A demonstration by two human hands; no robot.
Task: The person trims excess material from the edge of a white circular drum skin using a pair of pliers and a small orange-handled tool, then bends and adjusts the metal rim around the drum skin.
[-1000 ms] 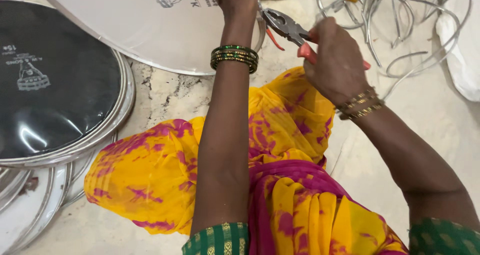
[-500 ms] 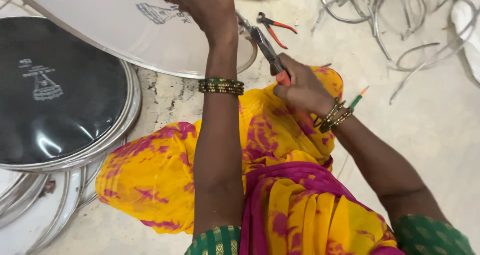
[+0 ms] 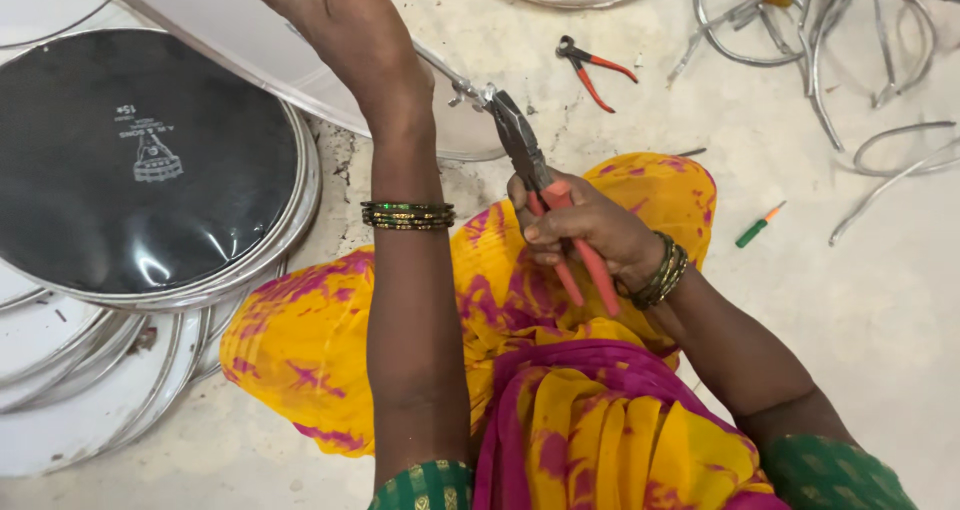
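Right hand (image 3: 585, 232) is clenched around the orange handles of a pair of pliers (image 3: 540, 195), the nose pointed up and away from the palm. The jaws are closed on a small metal fitting (image 3: 470, 92) at the rim of a white drumhead (image 3: 250, 40), which is held tilted above the lap, just beyond the plier tips. Left hand (image 3: 360, 35) is pressed flat on the drumhead's face, to the far left of the grip, fingers spread over the rim; it steadies rather than clasps, and whether any finger curls under the hoop cannot be told.

A black drumhead (image 3: 140, 160) is lying on a stack of metal-rimmed heads well to the left of the grip. A second pair of red-handled nippers (image 3: 592, 65) is seen on the floor just beyond the plier tips, loose metal hoops (image 3: 850, 40) further right, and a green screwdriver (image 3: 758, 227) on the floor to the right of the wrist.

For a clean result, judged from this view: the fitting should be bitten squarely in the jaws, the squeeze kept even, and the rim braced firmly by the flat hand so the hoop is not twisted. The skin itself should be kept out of the jaws.
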